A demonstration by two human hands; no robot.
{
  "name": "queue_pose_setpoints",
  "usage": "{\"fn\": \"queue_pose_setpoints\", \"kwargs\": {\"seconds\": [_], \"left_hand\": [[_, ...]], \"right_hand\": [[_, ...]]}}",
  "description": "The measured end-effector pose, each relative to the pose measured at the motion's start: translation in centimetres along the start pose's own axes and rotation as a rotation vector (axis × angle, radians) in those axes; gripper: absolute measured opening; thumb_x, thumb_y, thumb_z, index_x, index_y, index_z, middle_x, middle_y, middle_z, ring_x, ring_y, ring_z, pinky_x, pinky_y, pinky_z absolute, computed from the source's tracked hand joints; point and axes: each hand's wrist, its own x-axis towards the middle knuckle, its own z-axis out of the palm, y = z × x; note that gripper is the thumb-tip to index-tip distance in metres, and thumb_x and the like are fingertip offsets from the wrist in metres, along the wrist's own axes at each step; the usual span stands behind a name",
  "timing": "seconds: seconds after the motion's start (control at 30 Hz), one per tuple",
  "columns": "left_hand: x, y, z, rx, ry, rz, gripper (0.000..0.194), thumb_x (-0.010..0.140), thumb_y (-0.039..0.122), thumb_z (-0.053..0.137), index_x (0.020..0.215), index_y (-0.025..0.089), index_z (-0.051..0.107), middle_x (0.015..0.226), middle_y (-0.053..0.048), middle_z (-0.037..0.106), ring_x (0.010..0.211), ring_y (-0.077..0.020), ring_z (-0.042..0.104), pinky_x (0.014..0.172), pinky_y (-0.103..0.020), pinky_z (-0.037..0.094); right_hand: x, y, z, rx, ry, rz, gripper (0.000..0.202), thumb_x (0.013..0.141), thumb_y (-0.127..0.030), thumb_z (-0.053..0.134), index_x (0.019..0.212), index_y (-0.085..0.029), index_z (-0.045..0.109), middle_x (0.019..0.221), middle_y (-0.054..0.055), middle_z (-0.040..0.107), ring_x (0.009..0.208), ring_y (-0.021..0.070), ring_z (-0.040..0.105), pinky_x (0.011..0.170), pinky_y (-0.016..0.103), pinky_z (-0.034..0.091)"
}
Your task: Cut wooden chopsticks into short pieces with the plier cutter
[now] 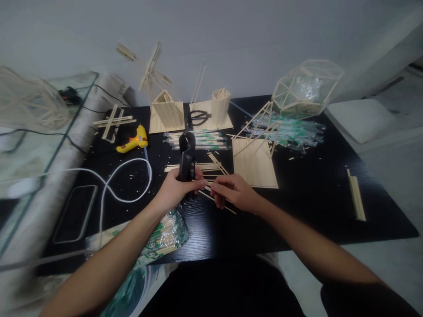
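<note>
My left hand (174,190) is closed around a black hand cutter (187,154) that stands upright, its hooked jaw at the top. Thin wooden sticks (228,208) slant through the fingers of my right hand (236,192), which is closed in a pinch beside the left. Fingertips of both hands meet around the stick ends, so how many are held is hidden. Just beyond the hands lie loose bamboo sticks (208,167) on the black table (297,207). A square panel of sticks (254,163) with a triangular frame (259,119) is behind my right hand.
A yellow glue gun (134,140), white cable (127,200) and phone (76,213) lie left. At the back stand a stick windmill (165,108), a stick cup (220,105) and black scissors (198,117). Bagged sticks (165,235) lie in front; a faceted frame (306,88) stands back right.
</note>
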Motion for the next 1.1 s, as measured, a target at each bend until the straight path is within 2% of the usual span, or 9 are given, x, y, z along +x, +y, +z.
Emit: {"fn": "queue_pose_setpoints", "kwargs": {"seconds": [0.27,0.5,0.73,0.8,0.9,1.0,1.1], "left_hand": [[-0.1,0.2,-0.1,0.065,-0.002,0.029,0.025,0.069,0.027,0.087,0.083,0.015,0.070,0.068,-0.001,0.068,0.058,-0.0117,0.059,0.057,-0.024,0.047],[-0.2,0.2,-0.3,0.084,-0.004,0.040,0.024,0.069,0.027,0.087,0.082,0.016,0.070,0.069,-0.001,0.067,0.058,-0.0117,0.058,0.057,-0.025,0.046],[-0.2,0.3,-0.3,0.110,0.039,0.058,0.027,0.069,0.030,0.088,0.085,0.016,0.072,0.073,-0.002,0.069,0.062,-0.0130,0.060,0.060,-0.025,0.047],[-0.2,0.3,-0.4,0.104,0.066,0.090,0.028,0.073,0.033,0.086,0.091,0.016,0.072,0.079,-0.003,0.071,0.068,-0.0148,0.063,0.067,-0.026,0.050],[-0.3,0.3,-0.7,0.143,0.139,0.162,0.031,0.082,0.040,0.078,0.100,0.017,0.071,0.085,-0.005,0.073,0.079,-0.0178,0.066,0.079,-0.029,0.051],[-0.4,0.4,-1.0,0.315,0.228,0.272,0.030,0.087,0.041,0.072,0.106,0.018,0.071,0.090,-0.004,0.073,0.085,-0.0196,0.067,0.086,-0.029,0.050],[-0.6,0.3,-1.0,0.471,0.249,0.368,0.028,0.088,0.035,0.069,0.112,0.020,0.071,0.098,-0.004,0.074,0.093,-0.0217,0.067,0.090,-0.030,0.047]], "right_hand": [[-0.2,-0.5,-0.3,-0.251,0.004,-0.085,0.030,0.098,-0.040,0.057,0.080,-0.017,0.066,0.062,-0.001,0.065,0.053,0.0099,0.062,0.053,0.022,0.050],[-0.3,-0.6,-0.5,-0.290,-0.034,-0.122,0.030,0.100,-0.038,0.053,0.082,-0.017,0.066,0.064,0.000,0.065,0.054,0.0106,0.063,0.055,0.022,0.051],[-0.3,-0.9,-0.3,-0.443,0.008,-0.191,0.033,0.102,-0.032,0.049,0.076,-0.018,0.063,0.059,-0.002,0.063,0.049,0.0091,0.059,0.053,0.021,0.046],[-0.3,-1.0,-0.4,-0.514,0.070,-0.262,0.033,0.103,-0.030,0.048,0.076,-0.018,0.062,0.059,-0.002,0.062,0.050,0.0090,0.058,0.055,0.021,0.045],[-0.5,-1.0,-0.8,-0.675,0.240,-0.398,0.033,0.103,-0.028,0.048,0.074,-0.019,0.060,0.062,-0.001,0.063,0.056,0.0108,0.059,0.060,0.024,0.046],[-0.9,-1.1,-1.2,-0.825,0.428,-0.525,0.029,0.104,-0.027,0.047,0.079,-0.020,0.062,0.067,0.001,0.066,0.062,0.0137,0.062,0.065,0.026,0.048],[-1.2,-1.0,-1.2,-0.928,0.540,-0.630,0.023,0.103,-0.023,0.047,0.089,-0.021,0.064,0.070,0.002,0.068,0.064,0.0151,0.064,0.066,0.027,0.049]]}}
